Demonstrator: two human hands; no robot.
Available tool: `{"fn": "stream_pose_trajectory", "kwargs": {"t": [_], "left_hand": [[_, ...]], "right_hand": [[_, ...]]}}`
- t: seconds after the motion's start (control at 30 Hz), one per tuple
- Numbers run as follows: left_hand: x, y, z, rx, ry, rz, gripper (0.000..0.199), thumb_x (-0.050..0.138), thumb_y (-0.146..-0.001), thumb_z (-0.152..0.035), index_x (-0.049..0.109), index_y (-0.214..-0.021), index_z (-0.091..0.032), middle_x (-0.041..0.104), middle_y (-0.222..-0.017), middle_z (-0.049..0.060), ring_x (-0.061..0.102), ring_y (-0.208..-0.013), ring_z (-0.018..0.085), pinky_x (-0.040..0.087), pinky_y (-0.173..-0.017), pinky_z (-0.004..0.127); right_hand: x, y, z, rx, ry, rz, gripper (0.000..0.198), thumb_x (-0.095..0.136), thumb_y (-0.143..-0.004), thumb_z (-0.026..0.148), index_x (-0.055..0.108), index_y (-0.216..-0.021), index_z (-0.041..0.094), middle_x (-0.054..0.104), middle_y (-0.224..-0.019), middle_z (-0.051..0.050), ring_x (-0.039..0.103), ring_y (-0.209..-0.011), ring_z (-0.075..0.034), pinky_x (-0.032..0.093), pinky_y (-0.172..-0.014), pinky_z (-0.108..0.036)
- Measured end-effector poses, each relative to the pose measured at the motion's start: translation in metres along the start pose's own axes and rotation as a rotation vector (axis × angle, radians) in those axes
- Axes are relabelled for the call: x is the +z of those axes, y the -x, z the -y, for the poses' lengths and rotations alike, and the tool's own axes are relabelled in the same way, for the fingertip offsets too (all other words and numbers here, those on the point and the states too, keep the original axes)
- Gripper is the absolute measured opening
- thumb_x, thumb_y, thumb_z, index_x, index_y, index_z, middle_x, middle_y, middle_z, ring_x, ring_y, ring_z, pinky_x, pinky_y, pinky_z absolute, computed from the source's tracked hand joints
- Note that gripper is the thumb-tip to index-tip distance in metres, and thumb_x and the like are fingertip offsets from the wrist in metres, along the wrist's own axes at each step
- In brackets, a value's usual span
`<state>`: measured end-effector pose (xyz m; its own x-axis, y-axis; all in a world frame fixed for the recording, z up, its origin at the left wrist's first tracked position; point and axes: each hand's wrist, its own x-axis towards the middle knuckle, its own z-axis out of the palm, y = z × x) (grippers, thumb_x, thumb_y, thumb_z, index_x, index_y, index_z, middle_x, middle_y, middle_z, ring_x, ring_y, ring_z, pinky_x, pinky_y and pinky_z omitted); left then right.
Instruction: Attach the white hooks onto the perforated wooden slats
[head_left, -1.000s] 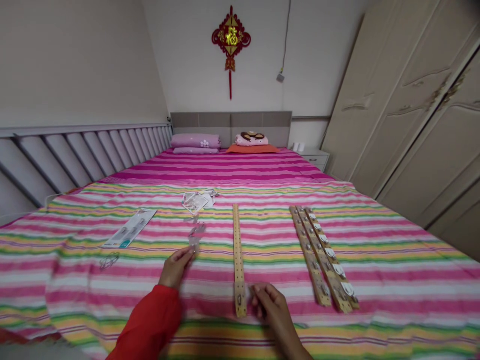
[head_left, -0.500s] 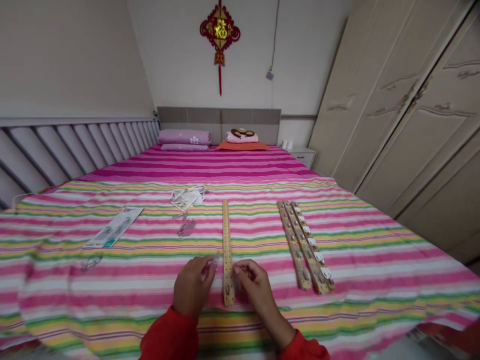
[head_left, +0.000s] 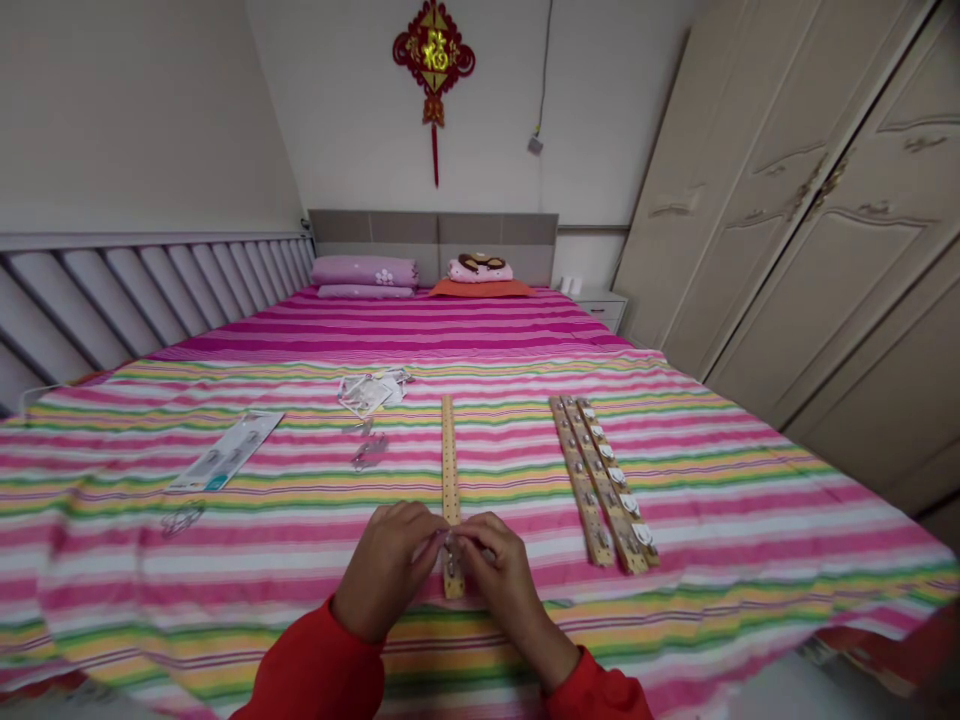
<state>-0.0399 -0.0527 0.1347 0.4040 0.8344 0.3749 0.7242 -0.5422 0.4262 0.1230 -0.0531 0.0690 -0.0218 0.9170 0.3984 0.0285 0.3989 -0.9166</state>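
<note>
A narrow perforated wooden strip (head_left: pixel 450 470) lies lengthwise on the striped bedspread in front of me. Over its near part, my left hand (head_left: pixel 394 565) and my right hand (head_left: pixel 499 565) meet with fingertips pinched together. Between them is a small clear piece (head_left: pixel 451 538), partly hidden by the fingers; its exact kind is too small to tell. A small shiny metal fitting (head_left: pixel 451 565) sits on the strip's near end, just below my fingertips. To the right lie several similar wooden strips (head_left: pixel 587 490) side by side, bearing metal fittings and, on the rightmost, white round pieces (head_left: pixel 630 504).
Left of the strip are loose clear pieces (head_left: pixel 370 452), a pile of clear and white packaging (head_left: pixel 371 392), a flat white packet (head_left: pixel 229 452) and thin wire-like loops (head_left: pixel 182 518). The striped bedspread (head_left: pixel 285 560) covers the bed; folded bedding (head_left: pixel 365 272) lies by the headboard.
My hands have come together over the wooden strip from either side of it. The small clear piece in my left fingertips is now above the strip. The view has shifted slightly.
</note>
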Motion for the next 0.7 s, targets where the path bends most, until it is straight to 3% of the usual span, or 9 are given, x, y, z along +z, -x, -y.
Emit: {"fn": "stream_pose_trajectory", "kwargs": {"t": [0.13,0.27,0.5,0.7], "left_hand": [[0.011,-0.003,0.005,-0.282,0.522,-0.207,0.028,0.069,-0.07,-0.033,0.07,-0.096,-0.023,0.069,-0.087,0.005,0.062,-0.082,0.019,0.048,-0.077,0.031],[0.024,-0.009,0.012,-0.575,0.932,-0.219,0.041,0.076,-0.057,-0.041,0.07,-0.09,-0.018,0.071,-0.088,0.006,0.065,-0.086,0.021,0.051,-0.078,0.03],[0.05,-0.022,0.035,-0.672,1.042,-0.242,0.038,0.078,-0.05,-0.042,0.069,-0.075,-0.015,0.07,-0.072,0.004,0.062,-0.066,0.016,0.05,-0.063,0.027],[0.072,-0.036,0.052,-0.766,1.019,-0.233,0.034,0.077,-0.045,-0.037,0.067,-0.068,-0.014,0.063,-0.056,0.0,0.055,-0.052,0.011,0.045,-0.053,0.024]], "right_hand": [[0.001,-0.004,-0.012,0.306,-0.236,-0.075,0.027,0.073,-0.068,0.045,0.072,-0.074,0.018,0.063,-0.062,-0.002,0.055,-0.056,-0.015,0.046,-0.055,-0.027],[0.005,-0.009,-0.018,0.47,-0.42,-0.101,0.036,0.08,-0.055,0.047,0.07,-0.07,0.016,0.064,-0.057,0.0,0.054,-0.05,-0.013,0.046,-0.053,-0.027],[0.008,-0.024,-0.022,0.508,-0.435,-0.101,0.034,0.082,-0.051,0.038,0.064,-0.068,0.015,0.063,-0.053,0.002,0.052,-0.042,-0.009,0.041,-0.044,-0.022],[0.009,-0.036,-0.045,0.513,-0.358,-0.099,0.03,0.077,-0.054,0.038,0.058,-0.057,0.016,0.054,-0.041,0.005,0.044,-0.036,-0.008,0.034,-0.039,-0.02]]}}
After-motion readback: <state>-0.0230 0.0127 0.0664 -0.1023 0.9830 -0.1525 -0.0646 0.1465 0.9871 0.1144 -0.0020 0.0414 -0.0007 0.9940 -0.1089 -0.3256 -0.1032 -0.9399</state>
